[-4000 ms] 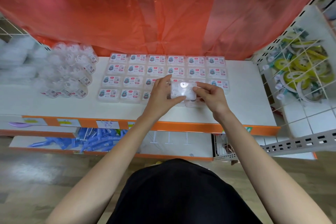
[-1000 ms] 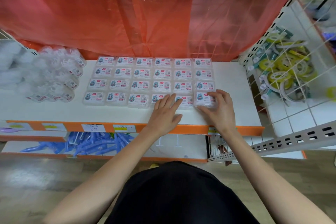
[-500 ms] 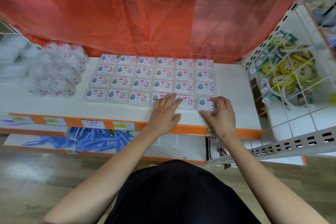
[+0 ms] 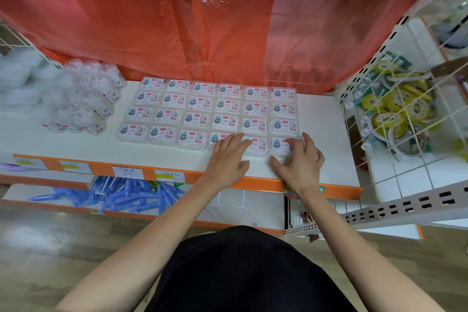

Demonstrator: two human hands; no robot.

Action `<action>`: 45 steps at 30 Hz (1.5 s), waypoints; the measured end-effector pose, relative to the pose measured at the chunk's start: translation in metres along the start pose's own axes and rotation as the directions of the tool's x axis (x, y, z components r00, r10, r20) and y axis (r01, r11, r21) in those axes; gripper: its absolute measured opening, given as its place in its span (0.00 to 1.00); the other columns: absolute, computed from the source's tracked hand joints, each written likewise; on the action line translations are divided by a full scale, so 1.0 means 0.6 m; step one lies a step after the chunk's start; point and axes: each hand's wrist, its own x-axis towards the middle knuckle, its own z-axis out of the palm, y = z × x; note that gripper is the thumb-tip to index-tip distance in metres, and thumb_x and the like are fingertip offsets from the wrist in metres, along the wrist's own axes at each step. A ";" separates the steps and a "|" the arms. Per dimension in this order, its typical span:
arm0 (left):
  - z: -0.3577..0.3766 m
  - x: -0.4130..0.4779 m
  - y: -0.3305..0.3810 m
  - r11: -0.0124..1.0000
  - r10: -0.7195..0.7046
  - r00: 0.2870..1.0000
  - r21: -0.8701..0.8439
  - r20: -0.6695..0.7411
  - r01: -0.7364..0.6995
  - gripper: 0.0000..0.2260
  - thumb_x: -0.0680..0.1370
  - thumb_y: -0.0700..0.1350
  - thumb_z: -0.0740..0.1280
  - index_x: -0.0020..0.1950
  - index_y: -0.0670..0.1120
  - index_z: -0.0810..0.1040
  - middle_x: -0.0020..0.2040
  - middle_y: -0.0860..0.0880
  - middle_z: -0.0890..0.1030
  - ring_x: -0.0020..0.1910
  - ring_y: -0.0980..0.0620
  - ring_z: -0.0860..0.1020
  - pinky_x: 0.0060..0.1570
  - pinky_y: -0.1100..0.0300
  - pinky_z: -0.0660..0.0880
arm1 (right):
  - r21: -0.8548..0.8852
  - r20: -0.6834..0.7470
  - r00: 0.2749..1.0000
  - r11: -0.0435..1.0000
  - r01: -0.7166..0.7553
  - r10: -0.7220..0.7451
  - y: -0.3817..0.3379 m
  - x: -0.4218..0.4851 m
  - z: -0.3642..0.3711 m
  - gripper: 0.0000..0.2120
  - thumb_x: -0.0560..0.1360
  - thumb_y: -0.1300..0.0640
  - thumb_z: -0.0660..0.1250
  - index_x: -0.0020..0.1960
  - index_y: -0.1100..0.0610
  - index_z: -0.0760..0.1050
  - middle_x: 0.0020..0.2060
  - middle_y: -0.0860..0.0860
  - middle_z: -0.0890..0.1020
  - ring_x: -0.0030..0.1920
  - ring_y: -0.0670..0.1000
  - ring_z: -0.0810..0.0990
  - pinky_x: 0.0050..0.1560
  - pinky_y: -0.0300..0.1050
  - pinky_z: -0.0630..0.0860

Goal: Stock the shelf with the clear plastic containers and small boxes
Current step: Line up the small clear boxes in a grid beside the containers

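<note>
Clear glossy plastic boxes (image 4: 200,104) with printed paper labels (image 4: 229,120), matt white shelf board (image 4: 321,129), glossy translucent red plastic sheeting (image 4: 228,28), white-coated metal wire rack (image 4: 398,109).

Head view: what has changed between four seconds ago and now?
The clear box both hands held up now lies at the front row's right end; the right hand still grips it, the left hand rests flat on neighbouring boxes. The other rows stayed.
</note>
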 end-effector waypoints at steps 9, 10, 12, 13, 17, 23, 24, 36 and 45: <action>-0.070 -0.016 -0.037 0.991 -0.136 0.982 -0.021 -0.133 0.134 0.29 0.80 0.50 0.63 0.78 0.46 0.56 0.79 0.45 0.54 0.78 0.46 0.50 0.75 0.52 0.46 | 0.060 -0.051 0.972 0.971 0.232 -0.229 -0.114 0.030 0.001 0.26 0.74 0.43 0.69 0.66 0.55 0.72 0.75 0.58 0.64 0.76 0.56 0.59 0.72 0.54 0.53; -0.081 -0.022 -0.045 0.986 -0.168 0.974 -0.027 -0.155 0.165 0.29 0.80 0.50 0.63 0.78 0.45 0.57 0.79 0.44 0.55 0.78 0.46 0.51 0.75 0.51 0.47 | 0.078 -0.032 0.966 0.963 0.257 -0.255 -0.132 0.034 0.005 0.25 0.74 0.44 0.69 0.66 0.55 0.72 0.75 0.57 0.63 0.76 0.56 0.58 0.73 0.55 0.53; -0.105 -0.048 -0.073 0.969 -0.246 0.948 -0.031 -0.202 0.245 0.29 0.79 0.49 0.64 0.78 0.44 0.58 0.79 0.43 0.56 0.78 0.44 0.52 0.76 0.48 0.49 | 0.108 0.014 0.949 0.944 0.310 -0.314 -0.179 0.038 0.022 0.24 0.75 0.45 0.69 0.67 0.55 0.72 0.76 0.58 0.63 0.76 0.57 0.58 0.73 0.55 0.53; -0.114 -0.061 -0.089 0.960 -0.277 0.936 -0.026 -0.219 0.278 0.29 0.79 0.49 0.64 0.77 0.43 0.59 0.78 0.43 0.57 0.78 0.44 0.53 0.75 0.47 0.50 | 0.120 0.027 0.939 0.934 0.337 -0.343 -0.201 0.039 0.030 0.24 0.75 0.46 0.68 0.67 0.55 0.72 0.76 0.58 0.63 0.76 0.57 0.58 0.73 0.55 0.54; -0.150 -0.135 -0.168 0.909 -0.403 0.868 -0.019 -0.290 0.415 0.30 0.78 0.49 0.65 0.77 0.41 0.59 0.78 0.41 0.57 0.77 0.42 0.55 0.74 0.48 0.51 | 0.149 0.079 0.875 0.873 0.464 -0.479 -0.313 0.027 0.070 0.23 0.76 0.49 0.67 0.68 0.56 0.71 0.75 0.58 0.64 0.75 0.58 0.60 0.72 0.53 0.55; -0.210 -0.252 -0.284 0.844 -0.515 0.784 -0.048 -0.346 0.534 0.30 0.77 0.48 0.66 0.76 0.39 0.61 0.76 0.37 0.60 0.76 0.38 0.58 0.73 0.45 0.54 | 0.175 0.147 0.768 0.781 0.600 -0.623 -0.486 -0.012 0.129 0.25 0.76 0.51 0.67 0.71 0.56 0.70 0.75 0.57 0.65 0.74 0.59 0.63 0.71 0.56 0.59; -0.222 -0.272 -0.305 0.835 -0.528 0.774 -0.049 -0.350 0.548 0.30 0.76 0.49 0.65 0.75 0.38 0.62 0.76 0.37 0.61 0.75 0.37 0.59 0.72 0.44 0.54 | 0.184 0.152 0.760 0.774 0.606 -0.632 -0.517 -0.020 0.139 0.25 0.76 0.51 0.67 0.72 0.56 0.70 0.75 0.57 0.65 0.74 0.59 0.63 0.72 0.56 0.59; -0.354 -0.518 -0.589 0.749 -0.629 0.690 -0.041 -0.359 0.662 0.30 0.71 0.52 0.60 0.66 0.34 0.73 0.67 0.32 0.72 0.66 0.32 0.72 0.61 0.39 0.70 | 0.201 0.280 0.652 0.707 0.678 -0.705 -0.877 -0.125 0.313 0.28 0.79 0.46 0.63 0.75 0.56 0.64 0.77 0.56 0.60 0.77 0.57 0.58 0.73 0.55 0.54; -0.394 -0.596 -0.738 0.678 -0.672 0.592 -0.047 -0.445 0.734 0.29 0.74 0.45 0.69 0.73 0.39 0.66 0.74 0.39 0.64 0.75 0.40 0.61 0.72 0.47 0.57 | 0.224 0.350 0.575 0.662 0.715 -0.739 -1.069 -0.147 0.420 0.29 0.77 0.50 0.65 0.75 0.57 0.63 0.77 0.56 0.60 0.76 0.57 0.58 0.72 0.53 0.57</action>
